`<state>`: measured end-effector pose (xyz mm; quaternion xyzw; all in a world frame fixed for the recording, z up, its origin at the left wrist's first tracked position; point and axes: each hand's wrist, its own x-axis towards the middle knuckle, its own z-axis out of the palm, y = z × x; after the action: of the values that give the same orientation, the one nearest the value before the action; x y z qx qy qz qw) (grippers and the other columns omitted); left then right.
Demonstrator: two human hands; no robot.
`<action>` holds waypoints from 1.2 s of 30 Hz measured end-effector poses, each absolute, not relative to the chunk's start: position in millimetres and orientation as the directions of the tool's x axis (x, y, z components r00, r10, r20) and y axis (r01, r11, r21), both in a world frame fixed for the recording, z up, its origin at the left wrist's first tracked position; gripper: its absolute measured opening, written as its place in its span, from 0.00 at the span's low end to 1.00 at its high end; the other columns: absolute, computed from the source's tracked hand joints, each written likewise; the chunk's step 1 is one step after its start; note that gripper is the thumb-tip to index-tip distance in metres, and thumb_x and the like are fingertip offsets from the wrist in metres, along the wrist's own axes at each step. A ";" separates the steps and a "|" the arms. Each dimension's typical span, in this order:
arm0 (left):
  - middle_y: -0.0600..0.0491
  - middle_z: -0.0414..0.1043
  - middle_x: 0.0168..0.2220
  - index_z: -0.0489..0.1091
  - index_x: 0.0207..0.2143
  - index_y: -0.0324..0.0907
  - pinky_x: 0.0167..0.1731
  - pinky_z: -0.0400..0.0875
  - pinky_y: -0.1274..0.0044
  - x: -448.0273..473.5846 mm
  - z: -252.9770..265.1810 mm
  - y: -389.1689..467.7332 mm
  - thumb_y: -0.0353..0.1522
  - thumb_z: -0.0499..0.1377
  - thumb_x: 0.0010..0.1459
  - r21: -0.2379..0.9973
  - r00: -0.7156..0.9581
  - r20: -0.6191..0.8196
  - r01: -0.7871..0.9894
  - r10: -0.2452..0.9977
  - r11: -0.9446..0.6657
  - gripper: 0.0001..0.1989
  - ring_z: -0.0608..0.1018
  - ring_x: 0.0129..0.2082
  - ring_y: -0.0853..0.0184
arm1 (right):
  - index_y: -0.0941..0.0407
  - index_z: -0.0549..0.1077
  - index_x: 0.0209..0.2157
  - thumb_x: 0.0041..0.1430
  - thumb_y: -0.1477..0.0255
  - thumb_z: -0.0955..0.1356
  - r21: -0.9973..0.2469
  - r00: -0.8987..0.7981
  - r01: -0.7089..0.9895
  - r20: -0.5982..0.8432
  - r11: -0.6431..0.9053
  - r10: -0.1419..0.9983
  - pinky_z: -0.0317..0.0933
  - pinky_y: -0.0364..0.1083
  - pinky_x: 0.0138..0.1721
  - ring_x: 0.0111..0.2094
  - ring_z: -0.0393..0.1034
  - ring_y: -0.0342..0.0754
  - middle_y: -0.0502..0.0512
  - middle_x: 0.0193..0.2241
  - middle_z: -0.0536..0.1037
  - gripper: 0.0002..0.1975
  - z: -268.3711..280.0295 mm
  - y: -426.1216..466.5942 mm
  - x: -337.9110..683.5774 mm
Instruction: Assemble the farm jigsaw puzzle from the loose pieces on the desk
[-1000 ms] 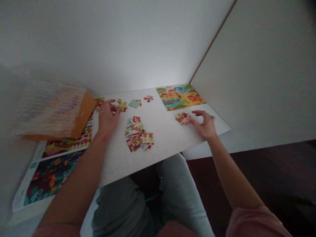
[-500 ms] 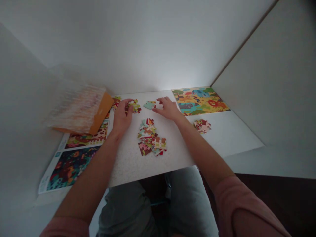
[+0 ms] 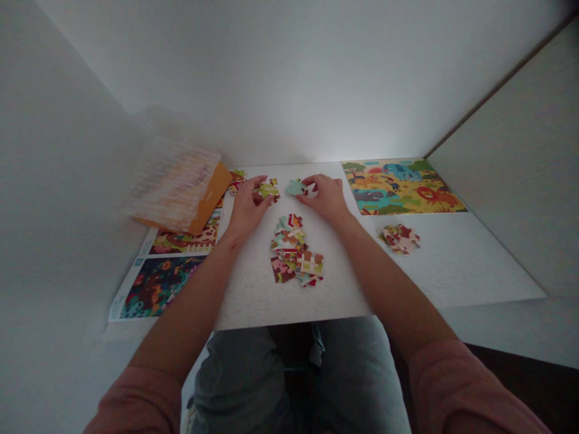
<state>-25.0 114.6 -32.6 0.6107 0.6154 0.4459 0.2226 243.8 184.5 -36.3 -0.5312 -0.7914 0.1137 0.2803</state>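
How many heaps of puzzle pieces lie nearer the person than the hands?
2. The middle heap lies between the left forearm and the right forearm; the right heap lies just in front of the animal picture. The forearms may hide more.

L forearm [image 3: 192, 316] & R forearm [image 3: 391, 286] extend fwd, converging. L hand [image 3: 249, 207]: back up, thumb [image 3: 268, 203] & idx. finger [image 3: 259, 179] curved, w/ gap betw. R hand [image 3: 328, 198]: approx. level w/ L, same config., mirrored.
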 end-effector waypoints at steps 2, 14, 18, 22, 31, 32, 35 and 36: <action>0.41 0.89 0.71 0.81 0.73 0.48 0.53 0.91 0.64 -25.0 -35.8 118.4 0.30 0.78 0.65 0.866 -0.181 0.253 0.481 0.950 -0.139 0.34 0.90 0.48 0.59 | 0.48 0.86 0.60 0.72 0.65 0.83 -0.480 -0.277 0.758 0.377 0.442 0.884 0.68 0.70 0.70 0.52 0.88 0.67 0.64 0.62 0.94 0.19 -35.7 184.7 246.9; 0.47 0.91 0.58 0.79 0.64 0.48 0.48 0.87 0.69 -22.2 -28.3 114.9 0.23 0.80 0.63 0.888 -0.152 0.218 0.441 0.964 -0.131 0.30 0.90 0.50 0.60 | 0.46 0.86 0.65 0.75 0.58 0.83 -0.435 -0.332 0.679 0.536 0.591 0.776 0.68 0.69 0.72 0.51 0.89 0.66 0.61 0.58 0.94 0.22 -36.3 182.2 257.9; 0.48 0.88 0.59 0.78 0.60 0.48 0.45 0.86 0.71 -22.1 -31.4 116.8 0.24 0.83 0.60 0.877 -0.178 0.237 0.462 0.955 -0.132 0.31 0.89 0.45 0.63 | 0.47 0.86 0.64 0.74 0.57 0.82 -0.465 -0.322 0.658 0.538 0.593 0.779 0.71 0.70 0.70 0.50 0.89 0.67 0.61 0.57 0.94 0.22 -34.2 179.7 259.3; 0.48 0.87 0.62 0.79 0.59 0.49 0.44 0.87 0.71 -24.9 -36.0 118.7 0.25 0.85 0.60 0.857 -0.196 0.302 0.484 0.933 -0.176 0.30 0.88 0.46 0.62 | 0.45 0.86 0.64 0.73 0.56 0.83 -0.464 -0.353 0.620 0.555 0.632 0.753 0.70 0.71 0.71 0.51 0.89 0.67 0.60 0.57 0.94 0.23 -29.6 173.4 260.5; 0.44 0.82 0.66 0.80 0.60 0.49 0.50 0.90 0.64 -32.0 -38.8 121.5 0.26 0.87 0.63 0.841 -0.218 0.347 0.503 0.912 -0.199 0.29 0.87 0.46 0.61 | 0.43 0.89 0.57 0.70 0.49 0.85 -0.644 -0.418 0.348 0.543 0.681 0.728 0.78 0.67 0.64 0.45 0.88 0.61 0.56 0.55 0.95 0.22 -17.7 166.6 260.5; 0.44 0.83 0.65 0.80 0.61 0.49 0.50 0.90 0.65 -31.9 -39.4 122.2 0.26 0.86 0.64 0.842 -0.216 0.349 0.499 0.912 -0.204 0.29 0.87 0.46 0.61 | 0.43 0.89 0.56 0.69 0.47 0.85 -0.683 -0.418 0.304 0.530 0.664 0.737 0.79 0.66 0.62 0.43 0.87 0.60 0.55 0.53 0.95 0.22 -17.1 167.0 259.9; 0.47 0.87 0.61 0.79 0.63 0.49 0.45 0.89 0.70 -31.0 -41.7 124.2 0.27 0.83 0.67 0.857 -0.219 0.345 0.469 0.913 -0.211 0.28 0.89 0.45 0.62 | 0.43 0.90 0.52 0.66 0.40 0.86 -0.757 -0.419 0.211 0.502 0.619 0.757 0.81 0.63 0.58 0.41 0.85 0.58 0.54 0.50 0.95 0.26 -16.6 168.7 257.9; 0.49 0.88 0.58 0.79 0.64 0.50 0.44 0.89 0.71 -30.7 -42.5 124.7 0.27 0.82 0.67 0.864 -0.220 0.338 0.457 0.915 -0.209 0.28 0.89 0.44 0.62 | 0.44 0.90 0.52 0.65 0.38 0.87 -0.769 -0.420 0.190 0.498 0.610 0.758 0.81 0.63 0.58 0.41 0.84 0.57 0.54 0.49 0.95 0.28 -16.8 169.5 257.5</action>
<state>-30.7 124.7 -42.5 0.5833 0.5882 0.5140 0.2226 257.5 169.5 -16.8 -0.3042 -0.7797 0.3199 0.4442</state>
